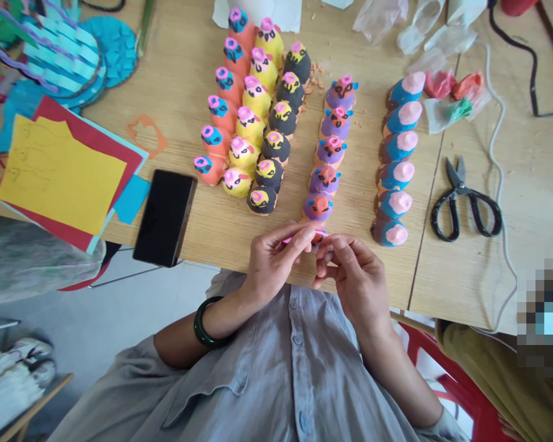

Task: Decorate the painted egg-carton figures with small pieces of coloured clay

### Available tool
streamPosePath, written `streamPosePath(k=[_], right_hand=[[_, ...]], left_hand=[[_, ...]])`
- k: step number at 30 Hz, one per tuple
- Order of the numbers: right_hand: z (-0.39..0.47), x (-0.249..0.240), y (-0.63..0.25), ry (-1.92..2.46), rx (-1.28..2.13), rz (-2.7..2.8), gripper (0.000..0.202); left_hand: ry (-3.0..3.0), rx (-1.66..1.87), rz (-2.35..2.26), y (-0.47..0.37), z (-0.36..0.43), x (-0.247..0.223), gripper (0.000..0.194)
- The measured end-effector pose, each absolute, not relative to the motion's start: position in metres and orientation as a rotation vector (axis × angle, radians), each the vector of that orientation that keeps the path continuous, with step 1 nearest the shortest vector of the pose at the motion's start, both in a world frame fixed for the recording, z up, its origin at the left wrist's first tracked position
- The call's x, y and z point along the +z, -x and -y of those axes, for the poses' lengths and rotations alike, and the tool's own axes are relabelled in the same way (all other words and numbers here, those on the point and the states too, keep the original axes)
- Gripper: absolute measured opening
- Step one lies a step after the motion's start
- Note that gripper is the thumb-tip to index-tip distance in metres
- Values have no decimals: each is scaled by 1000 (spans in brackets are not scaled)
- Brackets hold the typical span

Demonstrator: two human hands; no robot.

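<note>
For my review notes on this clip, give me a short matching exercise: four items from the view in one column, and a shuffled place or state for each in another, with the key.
Column one
1. Pink strip
2. Scissors
3. Phone
4. Bracelet

Column two
A. Lying flat, dark screen facing up
B. Around the left forearm
C. At the fingertips of the left hand and right hand
D. On the table, blades parted

Pairs: 1-C, 2-D, 3-A, 4-B
</note>
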State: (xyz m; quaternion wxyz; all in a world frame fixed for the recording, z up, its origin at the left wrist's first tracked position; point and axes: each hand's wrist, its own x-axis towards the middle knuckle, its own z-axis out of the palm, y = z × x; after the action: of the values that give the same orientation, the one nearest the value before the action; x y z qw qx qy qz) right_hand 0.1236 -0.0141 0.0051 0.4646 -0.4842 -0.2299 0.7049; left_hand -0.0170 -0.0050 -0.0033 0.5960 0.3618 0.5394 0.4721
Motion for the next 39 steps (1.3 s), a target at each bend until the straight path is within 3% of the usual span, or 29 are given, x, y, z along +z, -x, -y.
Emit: streamPosePath(k=[8,13,19,25,31,39], right_hand=[[11,7,-119,1214,1674,545,23],[10,4,-120,1227,1637,526,22],[11,2,-123,1233,1581,522,19],[6,6,-124,1162,1719,416,25],[1,8,-124,1099,1859,283,29],[9,4,-121,1175,1723,537,21]], left_hand=[[-1270,1185,-1213,16,6,-2,21],[-1558,1237,-1190,18,7,-8,28],[-1322,1097,-1188,17,6,-2,39],[-1098,1110,-1178,22,7,-3,24],[-1388,1237,-1166,28,3,-10,24],[-1595,1322,-1107,26,-1,-9,20]])
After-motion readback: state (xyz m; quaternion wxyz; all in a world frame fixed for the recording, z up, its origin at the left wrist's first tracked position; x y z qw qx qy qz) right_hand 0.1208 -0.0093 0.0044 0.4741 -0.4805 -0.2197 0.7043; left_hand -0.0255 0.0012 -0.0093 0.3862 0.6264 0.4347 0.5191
